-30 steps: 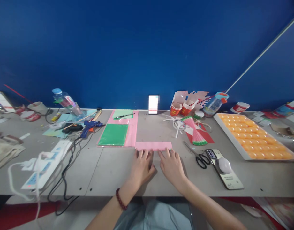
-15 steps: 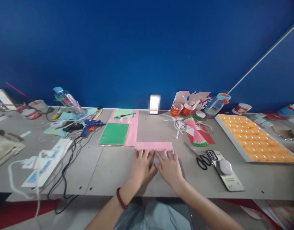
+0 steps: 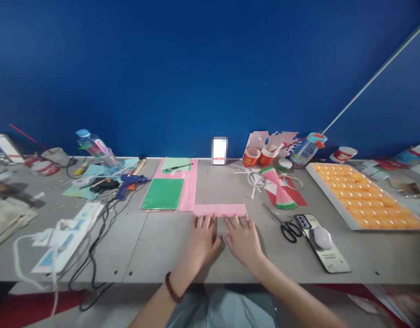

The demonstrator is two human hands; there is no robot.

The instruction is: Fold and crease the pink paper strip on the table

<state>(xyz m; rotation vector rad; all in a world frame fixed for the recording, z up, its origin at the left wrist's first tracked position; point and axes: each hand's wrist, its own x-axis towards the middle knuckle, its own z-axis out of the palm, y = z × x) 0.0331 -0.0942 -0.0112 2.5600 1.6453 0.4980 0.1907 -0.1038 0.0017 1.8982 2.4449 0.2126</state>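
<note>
A folded strip of pink paper [image 3: 220, 209] lies flat on the grey table [image 3: 155, 246], straight ahead of me. My left hand [image 3: 203, 239] rests palm down with its fingers stretched onto the strip's near edge, left of middle. My right hand [image 3: 244, 239] lies flat beside it, fingertips pressing the strip's near edge on the right. Both hands are open and hold nothing. A dark red bead bracelet [image 3: 171, 287] circles my left wrist.
Green paper [image 3: 162, 194] lies on a pink sheet left of the strip. Scissors [image 3: 285, 223] and a phone [image 3: 322, 241] lie to the right, then a tray of orange balls [image 3: 363, 193]. A glue gun [image 3: 127, 182], power strip [image 3: 64, 237] and cables are on the left. Cups [image 3: 257, 156] stand by the blue wall.
My hands have barely shifted along the strip's near edge. The view has tilted slightly.
</note>
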